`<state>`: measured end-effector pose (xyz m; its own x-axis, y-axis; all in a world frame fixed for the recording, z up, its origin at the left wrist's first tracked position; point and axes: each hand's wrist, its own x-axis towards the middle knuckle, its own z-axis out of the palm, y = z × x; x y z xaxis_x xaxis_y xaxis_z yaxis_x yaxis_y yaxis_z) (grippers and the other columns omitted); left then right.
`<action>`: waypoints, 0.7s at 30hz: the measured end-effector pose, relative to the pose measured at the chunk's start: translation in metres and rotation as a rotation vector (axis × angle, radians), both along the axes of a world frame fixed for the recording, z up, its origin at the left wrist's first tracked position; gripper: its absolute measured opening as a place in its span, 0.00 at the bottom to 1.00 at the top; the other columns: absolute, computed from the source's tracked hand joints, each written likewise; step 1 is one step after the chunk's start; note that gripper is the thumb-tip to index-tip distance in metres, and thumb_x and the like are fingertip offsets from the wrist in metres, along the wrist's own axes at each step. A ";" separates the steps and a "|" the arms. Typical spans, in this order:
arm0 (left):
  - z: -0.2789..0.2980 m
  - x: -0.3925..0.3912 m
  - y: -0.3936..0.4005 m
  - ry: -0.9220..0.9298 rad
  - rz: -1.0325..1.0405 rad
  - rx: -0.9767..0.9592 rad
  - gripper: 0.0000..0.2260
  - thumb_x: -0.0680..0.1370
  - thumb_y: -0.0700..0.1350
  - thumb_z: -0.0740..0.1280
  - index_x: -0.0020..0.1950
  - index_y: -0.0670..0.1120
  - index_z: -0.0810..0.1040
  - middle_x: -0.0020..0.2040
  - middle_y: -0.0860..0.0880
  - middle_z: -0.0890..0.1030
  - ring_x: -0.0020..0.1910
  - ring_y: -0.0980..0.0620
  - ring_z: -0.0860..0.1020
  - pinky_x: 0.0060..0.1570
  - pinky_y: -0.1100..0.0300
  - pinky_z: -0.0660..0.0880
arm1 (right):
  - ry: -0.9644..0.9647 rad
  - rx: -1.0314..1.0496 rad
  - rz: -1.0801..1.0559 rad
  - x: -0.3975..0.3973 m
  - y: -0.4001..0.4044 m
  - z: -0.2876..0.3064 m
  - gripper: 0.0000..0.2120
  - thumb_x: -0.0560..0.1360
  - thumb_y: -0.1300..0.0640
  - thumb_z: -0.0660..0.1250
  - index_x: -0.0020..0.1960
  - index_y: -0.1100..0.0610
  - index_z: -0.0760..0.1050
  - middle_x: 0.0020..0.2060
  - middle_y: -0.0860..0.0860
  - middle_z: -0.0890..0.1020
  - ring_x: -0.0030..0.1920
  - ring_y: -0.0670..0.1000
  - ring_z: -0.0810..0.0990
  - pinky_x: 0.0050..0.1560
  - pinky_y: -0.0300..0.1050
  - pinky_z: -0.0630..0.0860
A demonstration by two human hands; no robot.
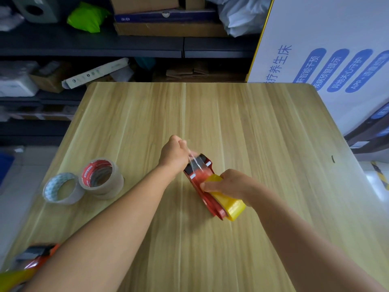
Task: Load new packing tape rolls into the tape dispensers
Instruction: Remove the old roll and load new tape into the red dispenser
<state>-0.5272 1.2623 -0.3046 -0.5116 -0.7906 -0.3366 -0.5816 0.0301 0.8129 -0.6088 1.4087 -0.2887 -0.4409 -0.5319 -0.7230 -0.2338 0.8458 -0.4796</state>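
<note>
Your right hand (229, 184) grasps yellow tape roll (231, 204) seated in red plastic dispenser (202, 182) on wooden desk (252, 123), steadying it; left hand (175, 153) pinches clear tape end (196, 162), drawing it over cutter.

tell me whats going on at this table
A person is loading tape into a red dispenser on the wooden table. The right hand holds the yellow roll seated in the dispenser, while the left hand pinches the loose tape end and draws it over the front. Two spare rolls, one with a red core and one with a white core, lie at the left, touching. Another dispenser sits at the near left corner.
</note>
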 end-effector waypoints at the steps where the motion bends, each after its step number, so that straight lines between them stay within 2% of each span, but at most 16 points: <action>1: 0.003 -0.001 -0.001 0.000 -0.007 -0.006 0.09 0.82 0.46 0.51 0.48 0.44 0.68 0.39 0.50 0.84 0.43 0.47 0.83 0.48 0.45 0.80 | -0.016 -0.010 -0.015 0.000 0.001 0.001 0.26 0.65 0.37 0.73 0.52 0.56 0.77 0.47 0.53 0.82 0.46 0.52 0.80 0.48 0.45 0.76; 4: 0.016 -0.002 -0.001 -0.004 -0.038 -0.043 0.10 0.82 0.47 0.50 0.49 0.44 0.68 0.39 0.50 0.84 0.42 0.47 0.83 0.47 0.46 0.80 | -0.034 -0.030 -0.046 0.000 0.003 0.007 0.24 0.65 0.41 0.74 0.52 0.56 0.76 0.47 0.52 0.81 0.46 0.52 0.80 0.49 0.45 0.75; 6: 0.026 -0.003 0.002 0.000 -0.059 -0.079 0.11 0.82 0.47 0.51 0.50 0.43 0.69 0.40 0.50 0.84 0.43 0.47 0.83 0.47 0.45 0.80 | -0.009 -0.036 -0.058 0.003 0.002 0.012 0.26 0.64 0.39 0.74 0.53 0.55 0.74 0.44 0.50 0.80 0.43 0.50 0.78 0.44 0.45 0.74; 8: 0.036 -0.006 0.007 -0.006 -0.099 -0.144 0.11 0.82 0.48 0.51 0.52 0.43 0.69 0.42 0.49 0.84 0.43 0.47 0.83 0.47 0.45 0.80 | 0.114 -0.048 -0.042 0.009 -0.001 0.014 0.29 0.63 0.39 0.75 0.54 0.56 0.70 0.40 0.48 0.77 0.39 0.47 0.76 0.35 0.41 0.70; 10: 0.047 -0.009 0.014 -0.014 -0.140 -0.226 0.11 0.82 0.48 0.51 0.52 0.43 0.69 0.42 0.50 0.83 0.43 0.49 0.82 0.46 0.46 0.80 | 0.317 -0.068 0.027 0.016 -0.004 0.014 0.30 0.63 0.41 0.75 0.54 0.56 0.65 0.37 0.47 0.74 0.38 0.49 0.75 0.31 0.42 0.67; 14: 0.066 -0.009 0.025 0.003 -0.178 -0.323 0.10 0.82 0.48 0.51 0.50 0.44 0.69 0.40 0.54 0.81 0.44 0.50 0.82 0.46 0.48 0.80 | 0.516 -0.115 0.074 0.027 -0.002 0.008 0.30 0.67 0.41 0.71 0.58 0.55 0.62 0.39 0.48 0.75 0.38 0.53 0.76 0.35 0.43 0.71; 17: 0.080 -0.004 0.031 -0.003 -0.215 -0.413 0.11 0.82 0.48 0.51 0.50 0.44 0.69 0.41 0.53 0.80 0.43 0.50 0.80 0.43 0.50 0.79 | 0.587 -0.161 0.061 0.026 0.001 0.006 0.24 0.69 0.37 0.67 0.49 0.54 0.63 0.37 0.48 0.74 0.37 0.53 0.76 0.36 0.44 0.73; 20: 0.099 0.002 0.033 0.011 -0.197 -0.505 0.11 0.83 0.47 0.51 0.50 0.43 0.69 0.37 0.55 0.76 0.37 0.54 0.75 0.32 0.60 0.70 | 0.631 -0.148 0.104 0.016 0.008 0.010 0.20 0.71 0.42 0.67 0.46 0.54 0.61 0.40 0.50 0.76 0.37 0.54 0.73 0.35 0.44 0.69; 21: 0.106 0.004 0.031 0.033 -0.172 -0.524 0.11 0.83 0.47 0.51 0.50 0.43 0.69 0.39 0.54 0.78 0.38 0.55 0.76 0.32 0.61 0.70 | 0.636 -0.144 0.105 0.013 0.011 0.010 0.19 0.71 0.45 0.68 0.47 0.54 0.62 0.42 0.51 0.77 0.37 0.54 0.73 0.34 0.44 0.69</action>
<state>-0.5235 1.2936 -0.1984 -0.6518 -0.7520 0.0979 -0.5068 0.5279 0.6815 -0.5962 1.4197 -0.2786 -0.6990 -0.6674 -0.2570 -0.5867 0.7406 -0.3277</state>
